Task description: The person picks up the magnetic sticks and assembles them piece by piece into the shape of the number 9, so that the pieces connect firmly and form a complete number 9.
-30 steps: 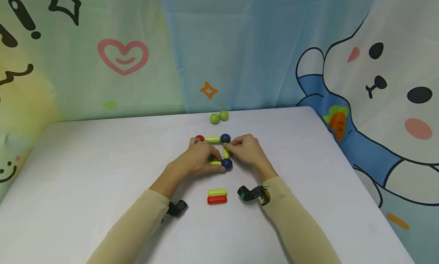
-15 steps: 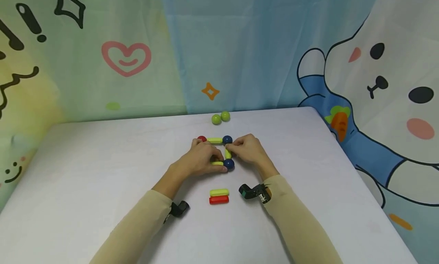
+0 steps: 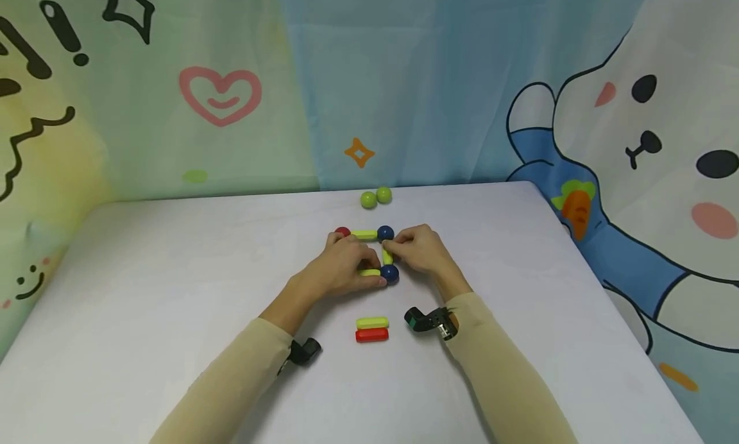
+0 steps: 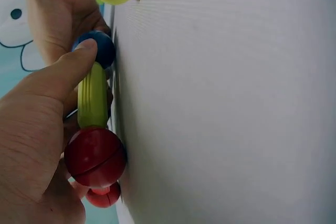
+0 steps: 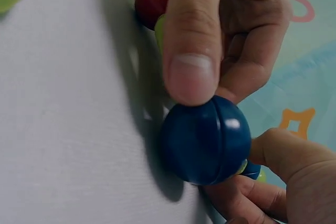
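A four-sided frame of magnetic rods and balls lies flat on the table. It shows a far red ball (image 3: 343, 231), a far yellow rod (image 3: 364, 235), a far blue ball (image 3: 385, 233) and a near blue ball (image 3: 389, 274). My left hand (image 3: 340, 269) grips the frame's left part, its thumb pressing the near blue ball. Under that hand, the left wrist view shows a near yellow rod (image 4: 92, 95), a near red ball (image 4: 95, 157) and a bit of red rod between the two red balls. My right hand (image 3: 424, 248) pinches the right yellow rod (image 3: 387, 256).
Nearer me, a loose yellow rod (image 3: 372, 322) lies against a loose red rod (image 3: 372, 335). Two green balls (image 3: 376, 198) sit near the back edge of the white table (image 3: 190, 290). A printed curtain (image 3: 381, 78) hangs behind.
The whole head view has drifted slightly, so everything appears a little further right. Both hands keep their hold at the same places on the frame.
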Demonstrator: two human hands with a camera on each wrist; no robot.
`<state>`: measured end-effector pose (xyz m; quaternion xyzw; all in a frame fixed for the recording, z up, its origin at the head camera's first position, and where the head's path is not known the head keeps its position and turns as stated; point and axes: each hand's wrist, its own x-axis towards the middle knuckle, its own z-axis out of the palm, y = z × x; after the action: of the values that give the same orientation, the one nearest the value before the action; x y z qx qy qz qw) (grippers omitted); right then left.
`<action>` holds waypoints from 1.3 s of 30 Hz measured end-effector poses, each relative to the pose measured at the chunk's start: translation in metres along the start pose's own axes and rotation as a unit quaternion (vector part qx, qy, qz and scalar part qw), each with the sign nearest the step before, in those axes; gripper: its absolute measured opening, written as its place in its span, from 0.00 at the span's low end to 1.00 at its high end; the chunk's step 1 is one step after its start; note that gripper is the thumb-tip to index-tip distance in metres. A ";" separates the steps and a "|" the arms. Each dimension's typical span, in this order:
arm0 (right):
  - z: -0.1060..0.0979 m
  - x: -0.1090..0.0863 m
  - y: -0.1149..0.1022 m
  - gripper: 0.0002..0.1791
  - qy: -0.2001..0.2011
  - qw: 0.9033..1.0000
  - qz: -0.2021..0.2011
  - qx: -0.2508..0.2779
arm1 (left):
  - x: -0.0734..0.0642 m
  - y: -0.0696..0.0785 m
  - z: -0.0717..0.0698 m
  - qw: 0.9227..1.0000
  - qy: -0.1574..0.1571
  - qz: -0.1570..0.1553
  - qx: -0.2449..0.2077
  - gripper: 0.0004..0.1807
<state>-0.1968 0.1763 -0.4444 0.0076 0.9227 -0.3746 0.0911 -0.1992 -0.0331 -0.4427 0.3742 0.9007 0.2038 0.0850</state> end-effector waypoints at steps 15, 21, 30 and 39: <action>-0.006 -0.013 0.015 0.19 0.029 0.999 -0.011 0.020 | -0.004 -0.009 -0.005 1.000 0.019 0.010 -0.010 0.15; -0.008 -0.027 0.017 0.15 0.026 0.999 -0.034 0.021 | -0.005 -0.014 -0.001 0.999 0.022 0.024 -0.028 0.16; -0.010 -0.046 0.019 0.11 0.029 0.997 -0.067 0.024 | -0.012 -0.022 0.003 0.997 0.055 0.016 -0.055 0.22; -0.016 -0.051 0.021 0.12 0.004 0.996 -0.072 0.053 | -0.025 -0.035 0.000 0.995 0.052 -0.037 -0.082 0.23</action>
<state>-0.1478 0.2052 -0.4388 -0.0527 0.9000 -0.4285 0.0601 -0.2042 -0.0731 -0.4576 0.3210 0.8975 0.2929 0.0757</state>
